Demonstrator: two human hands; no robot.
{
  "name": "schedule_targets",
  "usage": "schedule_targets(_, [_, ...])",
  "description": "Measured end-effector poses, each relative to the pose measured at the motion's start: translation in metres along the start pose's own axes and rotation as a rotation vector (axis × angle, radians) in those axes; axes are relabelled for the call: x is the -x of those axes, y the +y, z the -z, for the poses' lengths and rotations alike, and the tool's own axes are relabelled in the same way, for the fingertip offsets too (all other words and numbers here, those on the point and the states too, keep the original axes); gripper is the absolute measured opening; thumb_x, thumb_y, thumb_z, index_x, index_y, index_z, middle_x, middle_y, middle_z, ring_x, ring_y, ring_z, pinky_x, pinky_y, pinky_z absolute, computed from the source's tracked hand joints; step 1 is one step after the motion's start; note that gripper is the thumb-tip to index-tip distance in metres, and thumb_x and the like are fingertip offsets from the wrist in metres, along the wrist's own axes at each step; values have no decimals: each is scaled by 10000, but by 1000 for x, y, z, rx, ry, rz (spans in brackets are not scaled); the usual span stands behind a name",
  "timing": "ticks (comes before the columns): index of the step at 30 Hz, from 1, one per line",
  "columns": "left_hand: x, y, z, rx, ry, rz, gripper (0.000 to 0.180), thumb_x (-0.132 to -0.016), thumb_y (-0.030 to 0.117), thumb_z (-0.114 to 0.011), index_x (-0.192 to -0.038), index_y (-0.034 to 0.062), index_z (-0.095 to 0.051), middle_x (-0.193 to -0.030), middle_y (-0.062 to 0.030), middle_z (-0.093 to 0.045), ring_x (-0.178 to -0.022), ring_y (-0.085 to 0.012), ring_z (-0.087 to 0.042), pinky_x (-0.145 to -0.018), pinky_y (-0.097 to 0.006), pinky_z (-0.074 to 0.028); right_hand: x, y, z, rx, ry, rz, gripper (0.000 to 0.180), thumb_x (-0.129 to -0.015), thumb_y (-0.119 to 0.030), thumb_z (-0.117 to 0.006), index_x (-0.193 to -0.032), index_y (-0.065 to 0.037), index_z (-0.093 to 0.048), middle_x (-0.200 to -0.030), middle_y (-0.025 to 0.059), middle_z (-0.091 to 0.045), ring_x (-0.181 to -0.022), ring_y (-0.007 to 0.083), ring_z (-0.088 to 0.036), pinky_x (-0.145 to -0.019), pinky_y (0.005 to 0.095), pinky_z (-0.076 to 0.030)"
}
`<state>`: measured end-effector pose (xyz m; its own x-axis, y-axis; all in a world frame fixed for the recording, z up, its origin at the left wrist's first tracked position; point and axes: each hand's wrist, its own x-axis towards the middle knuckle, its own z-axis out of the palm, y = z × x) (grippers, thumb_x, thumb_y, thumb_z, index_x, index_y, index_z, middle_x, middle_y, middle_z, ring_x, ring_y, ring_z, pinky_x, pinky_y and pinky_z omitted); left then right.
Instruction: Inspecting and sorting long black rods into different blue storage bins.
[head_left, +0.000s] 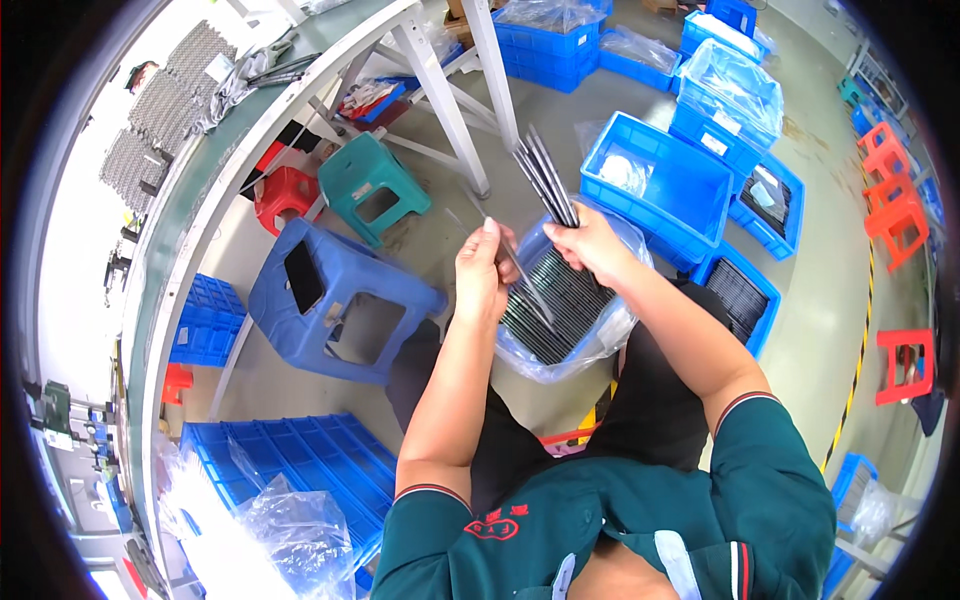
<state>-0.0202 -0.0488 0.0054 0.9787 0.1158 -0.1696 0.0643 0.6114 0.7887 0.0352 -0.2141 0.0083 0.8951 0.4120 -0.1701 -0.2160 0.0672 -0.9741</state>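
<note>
My right hand (597,245) is closed round the lower end of a bundle of thin dark rods (543,175), which fan out up and away to the left. In my left hand (484,268), thumb and fingers pinch a few thin grey rods (527,282) that slant down over the bin. Between my knees stands a bin lined with clear plastic (545,373). Many similar dark rods (545,335) lie side by side in it, below both hands. Exactly how many rods each hand holds I cannot tell.
A blue stool (345,285) with a black phone (303,277) on it stands at my left. Beyond are a green stool (375,185) and a white-legged workbench (430,85). Blue crates (655,185) stand ahead and right; stacked blue crates (300,450) sit at lower left.
</note>
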Motion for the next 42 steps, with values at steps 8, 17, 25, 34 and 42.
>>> schedule_targets(8, [17,-21,-15,-88,-271,413,296,-915,326,-544,-816,48,-571,-657,1,-524,-447,-46,-353,-405,-203,-245,-3,-9,3,-164,-49,-109,223,-812,-228,-676,-751,-32,-590,-473,-28,-419,-385,84,-424,-360,236,-286])
schedule_targets(17, [32,-9,4,-113,-465,588,331,-883,345,-582,-847,16,-572,-817,-130,-631,-694,-230,-641,-622,-326,-533,-49,-34,94,-456,328,46,284,-823,-253,-657,-660,-109,-474,-492,-38,-366,-387,86,-325,-381,271,-287])
schedule_targets(25, [8,-9,5,146,-477,466,352,-912,349,-516,-869,7,-583,-1113,-214,-585,-1097,-391,-538,-941,-503,-441,-11,-1,9,-44,69,-108,311,-813,-325,-677,-709,-47,-585,-531,13,-499,-415,93,-427,-379,256,-324])
schedule_targets(34, [14,-13,14,140,-394,564,301,-881,340,-591,-840,42,-594,-684,10,-466,-551,-122,-418,-506,-232,-342,-8,12,-15,514,5,195,320,-837,-310,-627,-758,-8,-558,-579,74,-583,-465,139,-552,-459,280,-428])
schedule_targets(42, [-7,11,33,168,168,156,314,-902,355,-558,-844,48,-587,-653,-1,-450,-557,-120,-420,-507,-269,-377,10,-5,-5,191,-179,-121,168,-848,-177,-613,-818,-55,-501,-576,8,-518,-422,57,-444,-363,203,-325])
